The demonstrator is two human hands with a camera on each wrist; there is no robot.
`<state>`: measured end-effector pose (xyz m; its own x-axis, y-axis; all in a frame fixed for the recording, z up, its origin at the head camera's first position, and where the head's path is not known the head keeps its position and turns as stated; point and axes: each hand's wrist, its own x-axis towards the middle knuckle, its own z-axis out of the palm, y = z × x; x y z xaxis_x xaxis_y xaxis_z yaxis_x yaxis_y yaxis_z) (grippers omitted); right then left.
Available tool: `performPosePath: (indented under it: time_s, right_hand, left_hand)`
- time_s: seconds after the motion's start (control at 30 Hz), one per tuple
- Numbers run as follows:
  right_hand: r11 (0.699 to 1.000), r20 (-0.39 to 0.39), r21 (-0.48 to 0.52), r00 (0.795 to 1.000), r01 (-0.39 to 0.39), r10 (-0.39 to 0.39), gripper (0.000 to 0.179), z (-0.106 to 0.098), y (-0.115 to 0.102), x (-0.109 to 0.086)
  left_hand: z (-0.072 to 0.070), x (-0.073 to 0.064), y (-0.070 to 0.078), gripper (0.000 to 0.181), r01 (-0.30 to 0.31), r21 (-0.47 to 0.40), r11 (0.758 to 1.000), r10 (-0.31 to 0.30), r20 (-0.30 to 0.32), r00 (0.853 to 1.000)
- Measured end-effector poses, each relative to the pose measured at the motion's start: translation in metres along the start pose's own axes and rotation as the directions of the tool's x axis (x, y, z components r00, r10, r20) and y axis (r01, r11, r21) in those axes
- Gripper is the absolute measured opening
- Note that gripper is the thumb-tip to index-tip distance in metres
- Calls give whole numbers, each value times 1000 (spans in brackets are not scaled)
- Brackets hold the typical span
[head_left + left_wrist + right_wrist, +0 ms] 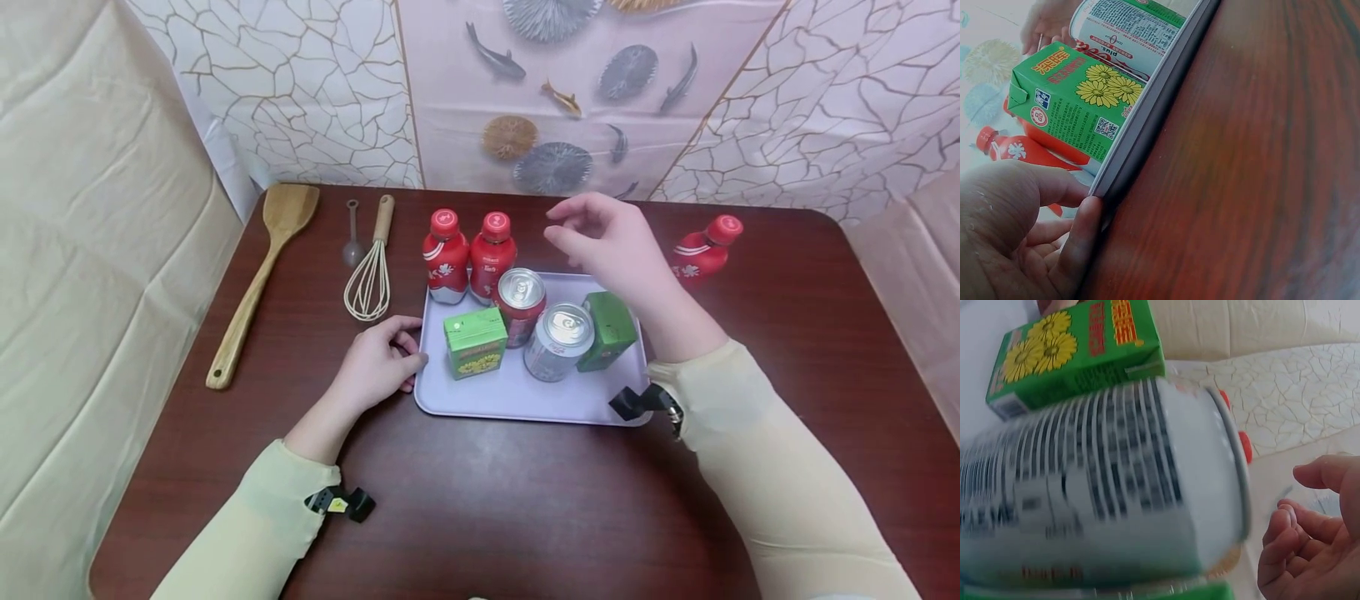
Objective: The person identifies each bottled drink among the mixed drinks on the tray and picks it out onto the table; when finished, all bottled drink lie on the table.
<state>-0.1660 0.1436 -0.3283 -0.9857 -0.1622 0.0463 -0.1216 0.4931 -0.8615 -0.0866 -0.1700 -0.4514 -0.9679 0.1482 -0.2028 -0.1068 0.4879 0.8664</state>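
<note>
My left hand (378,362) pinches the left rim of a lilac tray (480,404) between thumb and fingers, seen closely in the left wrist view. Above the tray's far right part hovers my right hand (600,237), its fingers loosely bent around nothing. On the tray stand a green drink carton (476,343) with yellow flowers, a red can (521,304), a white can (559,342) and a second green carton (609,329). Two red bottles (446,258) are upright at its far left corner. The white can (1085,487) fills much of the right wrist view.
Another red bottle (705,247) stands on the dark wooden table (480,517) beyond my right forearm. To the left lie a wooden spatula (258,287), a small grey measuring spoon (352,242) and a whisk (372,271). A patterned cloth wall (555,125) rises behind the table.
</note>
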Motion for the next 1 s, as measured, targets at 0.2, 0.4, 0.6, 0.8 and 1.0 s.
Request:
performPosePath:
  time_s: [0.2, 0.4, 0.6, 0.8, 1.0]
  right_hand:
    - [1000, 46, -19, 999, 1, 0, 30, 15, -5, 7]
    - [998, 85, -55, 996, 5, 0, 36, 28, -9, 14]
    - [997, 104, -78, 994, -3, 11, 41, 39, -12, 20]
    - [995, 128, -84, 989, -58, 68, 44, 49, -13, 24]
    - [994, 110, -103, 992, -48, 59, 43, 54, -15, 24]
  left_hand:
    - [0, 1, 2, 47, 0, -2, 1000, 0, -3, 1000]
    - [0, 1, 0, 48, -1, -6, 1000, 1, 0, 1000]
    - [0, 1, 0, 47, -1, -9, 1000, 1, -1, 1000]
    - [0, 1, 1, 48, -5, -7, 1000, 5, 5, 1000]
    - [0, 2, 1, 47, -8, -3, 1000, 8, 9, 1000]
